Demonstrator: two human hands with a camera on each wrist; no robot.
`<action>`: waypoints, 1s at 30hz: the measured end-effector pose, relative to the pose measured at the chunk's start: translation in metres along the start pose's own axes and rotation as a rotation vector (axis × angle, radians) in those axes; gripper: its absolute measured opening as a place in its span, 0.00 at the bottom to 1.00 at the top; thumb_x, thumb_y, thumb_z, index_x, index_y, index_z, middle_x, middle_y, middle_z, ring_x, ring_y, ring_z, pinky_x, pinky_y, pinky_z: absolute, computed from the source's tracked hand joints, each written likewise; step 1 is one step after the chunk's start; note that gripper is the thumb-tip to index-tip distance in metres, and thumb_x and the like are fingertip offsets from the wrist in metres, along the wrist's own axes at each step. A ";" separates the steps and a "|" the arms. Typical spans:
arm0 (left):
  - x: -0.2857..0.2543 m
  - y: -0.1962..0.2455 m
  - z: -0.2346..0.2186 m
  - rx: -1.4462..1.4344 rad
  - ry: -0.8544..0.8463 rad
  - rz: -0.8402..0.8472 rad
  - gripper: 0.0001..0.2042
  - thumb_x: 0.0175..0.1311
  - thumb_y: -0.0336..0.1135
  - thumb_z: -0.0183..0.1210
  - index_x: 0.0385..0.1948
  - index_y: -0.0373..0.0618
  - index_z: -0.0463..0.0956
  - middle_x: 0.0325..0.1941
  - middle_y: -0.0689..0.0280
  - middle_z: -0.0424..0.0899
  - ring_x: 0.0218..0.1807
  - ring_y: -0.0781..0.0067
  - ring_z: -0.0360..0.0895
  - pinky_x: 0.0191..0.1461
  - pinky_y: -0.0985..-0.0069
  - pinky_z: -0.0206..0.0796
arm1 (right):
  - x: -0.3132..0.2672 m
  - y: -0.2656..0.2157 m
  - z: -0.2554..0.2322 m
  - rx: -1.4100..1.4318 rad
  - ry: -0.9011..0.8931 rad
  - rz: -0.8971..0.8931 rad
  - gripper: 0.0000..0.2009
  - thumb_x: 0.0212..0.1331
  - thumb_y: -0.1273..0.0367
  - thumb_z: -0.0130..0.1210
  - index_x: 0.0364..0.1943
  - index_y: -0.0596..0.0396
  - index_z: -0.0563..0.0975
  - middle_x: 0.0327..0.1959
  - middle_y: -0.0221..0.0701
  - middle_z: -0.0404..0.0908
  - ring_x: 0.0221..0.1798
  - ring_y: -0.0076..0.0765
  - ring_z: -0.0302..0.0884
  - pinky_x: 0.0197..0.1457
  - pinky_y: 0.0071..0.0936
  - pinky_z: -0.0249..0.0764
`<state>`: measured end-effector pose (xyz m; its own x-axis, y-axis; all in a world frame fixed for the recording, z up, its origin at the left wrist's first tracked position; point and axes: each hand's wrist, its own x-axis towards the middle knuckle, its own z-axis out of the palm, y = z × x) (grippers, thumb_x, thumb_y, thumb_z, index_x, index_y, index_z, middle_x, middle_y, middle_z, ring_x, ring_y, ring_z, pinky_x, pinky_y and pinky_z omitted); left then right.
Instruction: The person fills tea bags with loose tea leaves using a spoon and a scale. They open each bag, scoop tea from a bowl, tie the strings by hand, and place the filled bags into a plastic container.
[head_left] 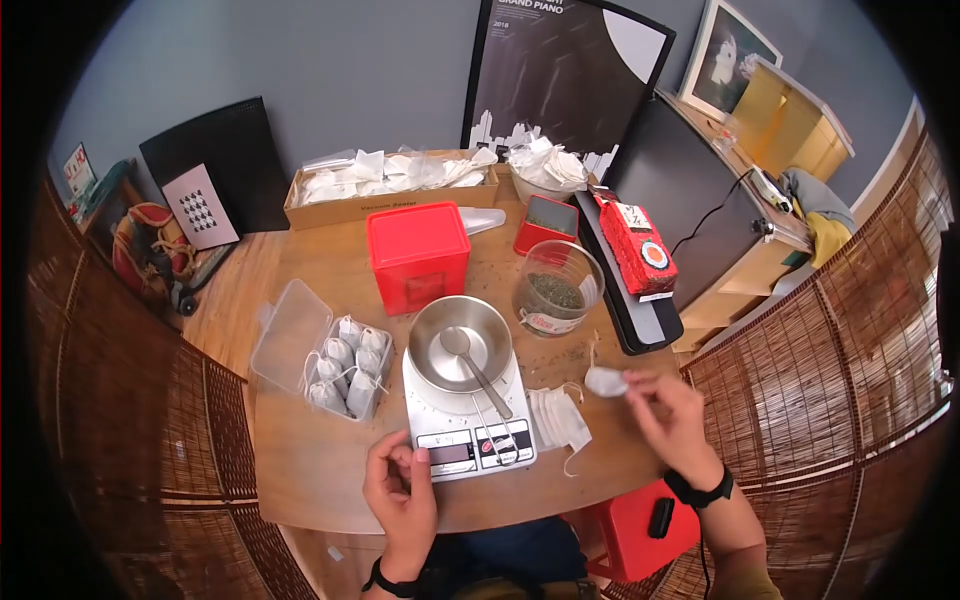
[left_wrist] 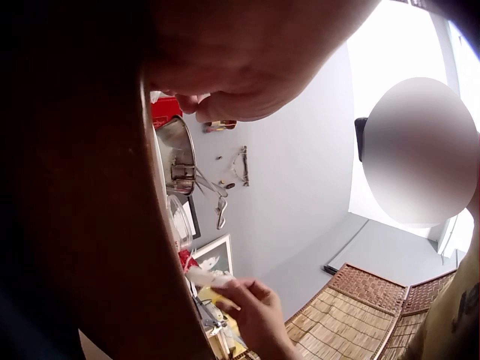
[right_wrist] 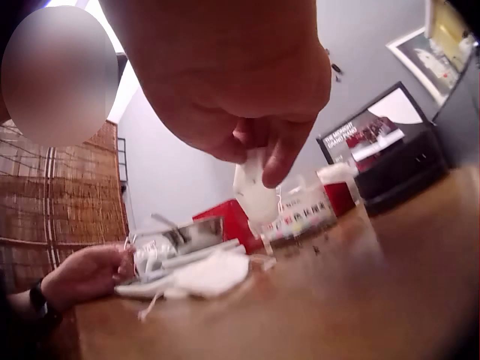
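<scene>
My right hand [head_left: 668, 415] pinches a small white tea bag [head_left: 606, 382] by one end, to the right of the scale. In the right wrist view, the same bag [right_wrist: 255, 191] hangs below the thumb and fingers. My left hand [head_left: 403, 495], its fingers loosely curled, is at the front left corner of the white kitchen scale [head_left: 418, 408]. On the scale stands a steel bowl [head_left: 424, 335] with a spoon [head_left: 456, 343] in it; wire handles stretch over the display. A row of flat white tea bags [head_left: 553, 415] lies right of the scale.
A clear box with open lid [head_left: 292, 335] holds several filled bags [head_left: 340, 352] at left. Behind are a red canister [head_left: 420, 255], a clear cup [head_left: 545, 322] of dried leaves, a red tin [head_left: 524, 240] and a carton [head_left: 400, 203] of white bags. A red packet [head_left: 632, 240] lies at right.
</scene>
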<state>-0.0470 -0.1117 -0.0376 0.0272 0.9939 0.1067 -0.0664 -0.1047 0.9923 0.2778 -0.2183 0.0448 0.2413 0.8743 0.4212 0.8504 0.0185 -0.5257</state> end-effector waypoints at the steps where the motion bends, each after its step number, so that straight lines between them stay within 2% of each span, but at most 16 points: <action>1: -0.001 -0.001 0.000 0.004 0.007 -0.005 0.15 0.77 0.24 0.66 0.61 0.37 0.79 0.38 0.75 0.75 0.40 0.86 0.69 0.46 0.85 0.62 | -0.011 0.000 0.004 0.005 -0.008 -0.001 0.02 0.67 0.79 0.67 0.39 0.63 0.85 0.51 0.45 0.92 0.46 0.46 0.93 0.53 0.34 0.87; 3: 0.000 -0.003 -0.003 -0.054 -0.019 0.002 0.16 0.76 0.23 0.66 0.62 0.37 0.79 0.39 0.74 0.76 0.41 0.85 0.70 0.46 0.84 0.64 | -0.026 0.008 0.016 -0.001 -0.181 0.069 0.04 0.62 0.79 0.70 0.38 0.62 0.85 0.52 0.45 0.91 0.53 0.56 0.90 0.59 0.40 0.86; 4: 0.000 0.005 -0.006 -0.020 -0.036 0.011 0.16 0.75 0.22 0.67 0.62 0.37 0.79 0.39 0.73 0.77 0.41 0.84 0.72 0.45 0.83 0.65 | -0.029 0.009 0.021 0.039 -0.203 0.044 0.04 0.62 0.79 0.70 0.38 0.62 0.85 0.52 0.45 0.91 0.53 0.56 0.90 0.59 0.40 0.86; 6: 0.004 0.014 -0.015 0.018 -0.090 0.009 0.16 0.76 0.22 0.65 0.63 0.38 0.79 0.43 0.71 0.78 0.42 0.83 0.71 0.46 0.83 0.66 | -0.028 0.006 0.022 -0.085 -0.191 -0.080 0.06 0.59 0.77 0.72 0.36 0.61 0.85 0.53 0.45 0.91 0.59 0.58 0.87 0.63 0.45 0.84; 7: 0.010 0.024 -0.019 0.050 -0.050 0.019 0.16 0.76 0.22 0.65 0.63 0.38 0.79 0.43 0.71 0.78 0.42 0.83 0.71 0.46 0.83 0.66 | -0.028 0.004 0.023 -0.069 -0.194 -0.079 0.07 0.57 0.77 0.73 0.37 0.61 0.85 0.53 0.45 0.91 0.60 0.58 0.87 0.63 0.47 0.83; 9: 0.026 0.048 -0.024 0.304 -0.035 0.154 0.15 0.74 0.22 0.67 0.59 0.39 0.82 0.44 0.68 0.80 0.40 0.81 0.72 0.44 0.81 0.66 | -0.028 0.003 0.021 -0.057 -0.192 -0.080 0.08 0.56 0.77 0.74 0.37 0.61 0.85 0.54 0.45 0.90 0.61 0.60 0.85 0.64 0.49 0.83; 10: 0.035 0.054 -0.028 0.320 -0.016 0.163 0.15 0.74 0.22 0.67 0.59 0.39 0.82 0.44 0.68 0.80 0.40 0.81 0.72 0.44 0.81 0.66 | -0.027 0.001 0.021 -0.037 -0.192 -0.097 0.08 0.56 0.77 0.74 0.37 0.61 0.85 0.54 0.45 0.90 0.61 0.60 0.85 0.64 0.49 0.83; 12: 0.053 0.063 -0.034 0.477 0.022 0.230 0.12 0.72 0.23 0.68 0.55 0.38 0.84 0.45 0.63 0.82 0.41 0.74 0.77 0.43 0.77 0.66 | -0.026 -0.004 0.016 -0.029 -0.149 -0.038 0.08 0.56 0.78 0.73 0.38 0.62 0.85 0.54 0.46 0.89 0.61 0.60 0.85 0.64 0.49 0.81; 13: 0.064 0.063 -0.038 0.555 0.004 0.348 0.11 0.72 0.23 0.67 0.53 0.38 0.84 0.48 0.56 0.84 0.43 0.59 0.83 0.44 0.69 0.71 | -0.025 -0.004 0.013 -0.039 -0.142 -0.033 0.07 0.56 0.79 0.72 0.37 0.64 0.85 0.54 0.47 0.88 0.61 0.61 0.84 0.64 0.48 0.80; 14: 0.071 0.062 -0.040 0.566 0.009 0.348 0.11 0.72 0.23 0.67 0.53 0.38 0.84 0.48 0.56 0.84 0.43 0.59 0.83 0.44 0.69 0.71 | -0.024 -0.006 0.011 -0.028 -0.144 -0.036 0.07 0.56 0.79 0.72 0.37 0.64 0.85 0.54 0.47 0.88 0.61 0.61 0.84 0.64 0.48 0.80; 17: 0.088 0.069 -0.037 0.754 -0.096 0.425 0.11 0.72 0.21 0.62 0.54 0.37 0.83 0.49 0.48 0.85 0.49 0.38 0.84 0.52 0.54 0.77 | -0.025 -0.010 0.007 -0.023 -0.075 0.005 0.06 0.57 0.80 0.71 0.37 0.65 0.85 0.55 0.47 0.88 0.60 0.60 0.84 0.63 0.48 0.80; 27: 0.103 0.065 -0.022 0.938 -0.161 0.269 0.18 0.73 0.24 0.60 0.63 0.43 0.80 0.50 0.47 0.90 0.46 0.34 0.86 0.48 0.48 0.79 | -0.034 -0.012 0.008 0.017 -0.045 -0.010 0.07 0.56 0.81 0.70 0.37 0.65 0.84 0.56 0.46 0.88 0.57 0.59 0.83 0.61 0.48 0.80; 29: 0.105 0.058 -0.021 0.929 -0.110 0.273 0.19 0.73 0.23 0.61 0.64 0.43 0.80 0.47 0.47 0.91 0.41 0.41 0.88 0.44 0.53 0.79 | -0.035 -0.011 0.009 0.017 -0.036 -0.018 0.07 0.56 0.81 0.70 0.37 0.65 0.84 0.56 0.46 0.88 0.57 0.59 0.83 0.60 0.48 0.80; 30: 0.106 0.054 -0.022 0.929 -0.112 0.273 0.19 0.73 0.23 0.61 0.64 0.43 0.80 0.47 0.47 0.91 0.41 0.41 0.88 0.44 0.53 0.79 | -0.035 -0.011 0.009 0.018 -0.027 -0.030 0.07 0.56 0.82 0.70 0.37 0.65 0.84 0.56 0.46 0.88 0.56 0.58 0.83 0.60 0.48 0.80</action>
<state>-0.0702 -0.0112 0.0263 0.2255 0.9275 0.2981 0.7270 -0.3639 0.5823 0.2558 -0.2443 0.0294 0.2028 0.8859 0.4171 0.8486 0.0535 -0.5264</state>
